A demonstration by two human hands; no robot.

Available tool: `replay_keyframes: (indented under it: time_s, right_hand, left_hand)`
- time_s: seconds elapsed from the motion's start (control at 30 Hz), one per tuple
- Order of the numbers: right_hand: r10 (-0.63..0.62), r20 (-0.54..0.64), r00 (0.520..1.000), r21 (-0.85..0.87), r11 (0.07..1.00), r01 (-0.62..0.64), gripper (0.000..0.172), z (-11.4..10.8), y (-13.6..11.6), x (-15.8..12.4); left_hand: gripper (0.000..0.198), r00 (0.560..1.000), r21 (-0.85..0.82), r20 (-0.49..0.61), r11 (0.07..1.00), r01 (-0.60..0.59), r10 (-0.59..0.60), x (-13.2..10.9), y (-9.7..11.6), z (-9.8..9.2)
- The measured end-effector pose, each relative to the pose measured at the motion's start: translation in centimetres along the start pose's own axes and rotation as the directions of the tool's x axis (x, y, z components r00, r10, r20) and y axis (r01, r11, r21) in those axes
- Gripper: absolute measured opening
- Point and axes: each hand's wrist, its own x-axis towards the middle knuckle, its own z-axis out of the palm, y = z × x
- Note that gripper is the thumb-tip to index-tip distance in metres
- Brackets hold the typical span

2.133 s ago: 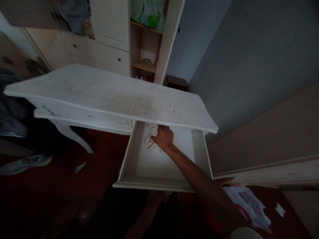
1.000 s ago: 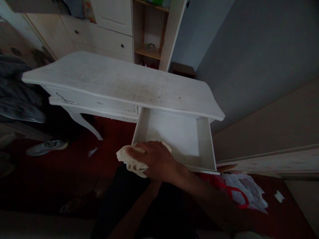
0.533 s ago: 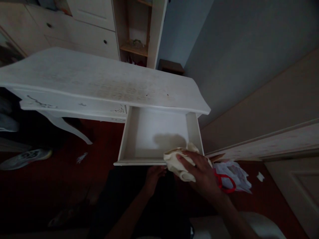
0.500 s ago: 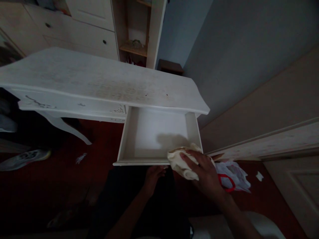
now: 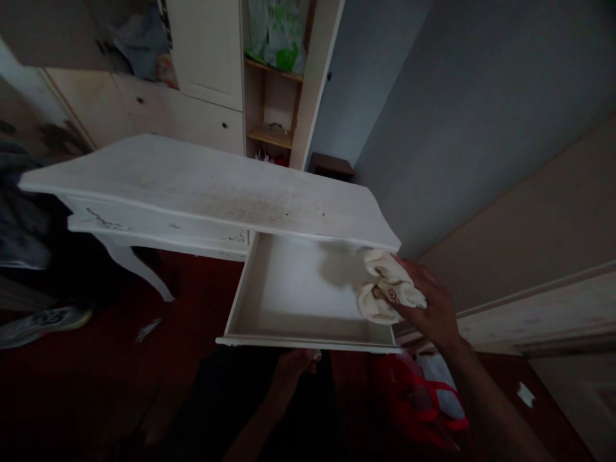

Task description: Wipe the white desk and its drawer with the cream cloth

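A cream cloth (image 5: 385, 289) with dark red lettering is bunched in my right hand (image 5: 430, 298), whose fingers are closed round it. The cloth is at the right side wall of a pulled-out white drawer (image 5: 289, 282), and its shadow falls on the drawer floor. My left hand (image 5: 293, 369) is closed just below the drawer's front edge. A small pale piece, apparently the drawer knob (image 5: 317, 355), shows at its fingertips. The drawer belongs to a white dressing table (image 5: 192, 168) with dark smudges on its top.
To the right runs a wall (image 5: 481, 160). A red bag (image 5: 414, 398) and white plastic lie on the floor below my right arm. A shoe (image 5: 45, 324) is at the left. Behind the table stand cabinets (image 5: 206, 58) and an open shelf unit (image 5: 272, 136).
My right hand has moved the cloth from the drawer's front right corner back along the right side. My left hand stays at the drawer front. The view has tilted up.
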Motion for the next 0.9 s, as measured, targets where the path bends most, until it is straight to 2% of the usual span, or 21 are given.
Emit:
replay_keyframes:
  time_s: [0.07, 0.2, 0.33, 0.43, 0.5, 0.57, 0.7, 0.8, 0.9]
  right_hand:
    - [-0.012, -0.061, 0.998, -0.008, 1.000, 0.011, 0.061, -0.6, -0.5, 2.1]
    - [-0.075, -0.096, 0.993, -0.046, 0.996, 0.070, 0.058, -0.9, -0.3, 6.1]
    - [-0.050, -0.156, 0.986, -0.107, 0.994, 0.034, 0.060, 0.1, 2.5, 10.8]
    - [-0.014, -0.149, 0.989, -0.152, 0.988, -0.009, 0.063, 2.3, 5.4, 14.1]
    - [0.026, -0.075, 0.997, -0.194, 0.980, -0.040, 0.063, 4.3, 7.2, 15.7]
    - [0.078, 0.064, 0.995, -0.253, 0.966, -0.059, 0.065, 6.6, 8.4, 16.7]
    - [0.197, 0.289, 0.937, -0.387, 0.919, -0.074, 0.072, 10.1, 9.4, 17.9]
    - [0.218, 0.421, 0.881, -0.374, 0.926, -0.050, 0.082, 10.7, 10.1, 19.1]
    - [0.179, 0.523, 0.834, -0.194, 0.977, -0.088, 0.093, 10.0, 11.4, 20.1]
  left_hand:
    - [0.060, 0.999, 0.048, -0.008, 0.998, -0.045, 0.045, 0.0, 0.2, 0.2]
    - [0.062, 0.998, 0.059, 0.000, 0.996, -0.062, 0.062, 0.2, 0.6, 0.5]
    - [0.064, 0.999, 0.053, 0.015, 0.998, -0.039, 0.038, 0.5, 0.9, 0.6]
    - [0.065, 0.999, 0.053, 0.009, 0.998, -0.034, 0.033, 0.5, 1.0, 0.7]
    - [0.065, 0.999, 0.047, 0.003, 0.998, -0.034, 0.034, 0.6, 1.1, 0.9]
    - [0.066, 0.999, 0.046, 0.002, 0.998, -0.038, 0.037, 0.7, 1.3, 1.0]
    - [0.069, 0.999, 0.072, 0.006, 0.996, -0.047, 0.047, 1.0, 1.7, 0.7]
    - [0.068, 0.998, 0.088, 0.011, 0.994, -0.061, 0.061, 1.0, 2.2, 0.5]
    - [0.067, 0.997, 0.082, 0.020, 0.994, -0.075, 0.074, 1.0, 2.9, 0.6]
